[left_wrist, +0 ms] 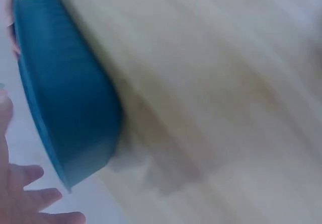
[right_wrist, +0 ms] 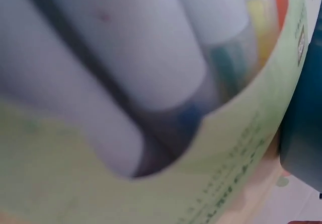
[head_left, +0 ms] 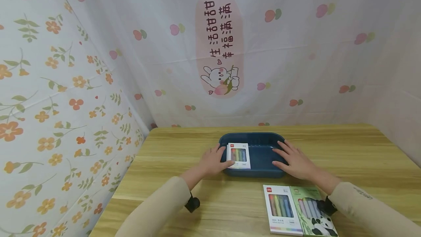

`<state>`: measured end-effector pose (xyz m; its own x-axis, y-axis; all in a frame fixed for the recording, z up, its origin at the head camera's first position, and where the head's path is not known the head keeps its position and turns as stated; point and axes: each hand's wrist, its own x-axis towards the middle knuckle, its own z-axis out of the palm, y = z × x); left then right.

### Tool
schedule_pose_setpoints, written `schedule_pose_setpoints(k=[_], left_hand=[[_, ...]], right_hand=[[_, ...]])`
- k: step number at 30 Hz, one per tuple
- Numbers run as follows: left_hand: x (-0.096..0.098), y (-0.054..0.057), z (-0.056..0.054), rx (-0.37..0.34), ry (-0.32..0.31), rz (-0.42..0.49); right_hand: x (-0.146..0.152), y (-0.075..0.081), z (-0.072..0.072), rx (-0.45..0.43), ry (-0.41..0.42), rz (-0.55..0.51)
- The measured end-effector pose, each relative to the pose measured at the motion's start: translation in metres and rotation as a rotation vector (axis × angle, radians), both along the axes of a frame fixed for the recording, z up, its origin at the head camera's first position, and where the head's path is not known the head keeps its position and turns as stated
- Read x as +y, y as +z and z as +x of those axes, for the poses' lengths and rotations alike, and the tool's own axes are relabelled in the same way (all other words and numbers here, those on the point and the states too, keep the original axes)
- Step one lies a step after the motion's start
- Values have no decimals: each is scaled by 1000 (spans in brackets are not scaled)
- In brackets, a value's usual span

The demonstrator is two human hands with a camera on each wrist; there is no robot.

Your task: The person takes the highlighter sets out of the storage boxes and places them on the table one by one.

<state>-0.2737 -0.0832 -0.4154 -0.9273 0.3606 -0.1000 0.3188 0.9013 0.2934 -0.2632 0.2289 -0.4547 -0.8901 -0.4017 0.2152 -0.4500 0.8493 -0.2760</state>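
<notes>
A dark blue basin (head_left: 261, 158) stands near the back of the table. At its left end lies a white box of coloured pens (head_left: 239, 154), inside the basin, with a second white edge showing beneath. My left hand (head_left: 212, 162) is at the basin's left end, its thumb over the white box's lower corner; in the left wrist view its fingers (left_wrist: 45, 199) are spread beside the basin. Over the right rim reach the spread fingers of my right hand (head_left: 297, 162). Another white pen box (head_left: 283, 209) and a green panda pen box (head_left: 309, 207) lie side by side below that hand.
The wooden table (head_left: 184, 138) meets a patterned curtain (head_left: 279, 65) at its back edge. A flowered curtain (head_left: 65, 120) hangs along the left side. Each wrist wears a small black camera, such as the left camera (head_left: 192, 204).
</notes>
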Motion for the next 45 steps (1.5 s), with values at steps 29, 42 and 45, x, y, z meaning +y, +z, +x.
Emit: schedule_pose_setpoints(k=[29, 42, 45], left_hand=[[63, 28, -23, -296, 219, 179], [75, 0, -20, -214, 214, -4], [78, 1, -18, -220, 239, -12]], right_hand=[[-1, 1, 2, -3, 2, -14], [-2, 1, 2, -10, 1, -26], [-1, 0, 1, -6, 2, -28]])
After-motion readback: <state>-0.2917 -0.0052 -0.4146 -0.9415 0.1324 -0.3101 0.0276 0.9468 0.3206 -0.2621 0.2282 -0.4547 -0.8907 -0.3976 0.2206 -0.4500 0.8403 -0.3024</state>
